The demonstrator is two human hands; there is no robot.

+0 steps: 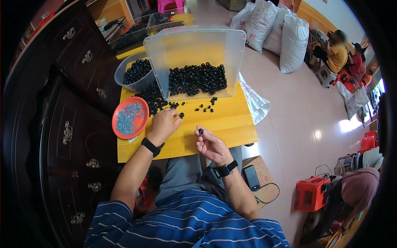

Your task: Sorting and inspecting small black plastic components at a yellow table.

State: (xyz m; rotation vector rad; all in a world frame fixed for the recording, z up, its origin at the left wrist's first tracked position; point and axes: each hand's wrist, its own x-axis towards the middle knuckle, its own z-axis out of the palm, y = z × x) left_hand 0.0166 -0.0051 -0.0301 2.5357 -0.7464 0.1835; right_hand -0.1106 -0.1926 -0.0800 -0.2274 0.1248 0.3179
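My right hand (211, 145) holds a small black round part (201, 131) between thumb and fingers, above the near edge of the yellow table (231, 136). My left hand (163, 124) reaches over the table with thumb and forefinger closing at another black part (181, 115). Beyond both hands, a clear plastic bin (240, 49) lies tipped toward me with many black parts (198, 78) inside. More black parts (153, 97) are heaped left of the bin, and several lie loose (204, 110) before it. An orange-red plate (144, 120) of small silvery metal pieces (129, 118) sits left of my left hand.
A round clear tub (124, 80) of black parts stands at the table's back left. Dark wooden drawers (78, 103) border the left side. White sacks (293, 43) stand at the far right. Other people (337, 51) sit farther off, near a red stool (310, 194).
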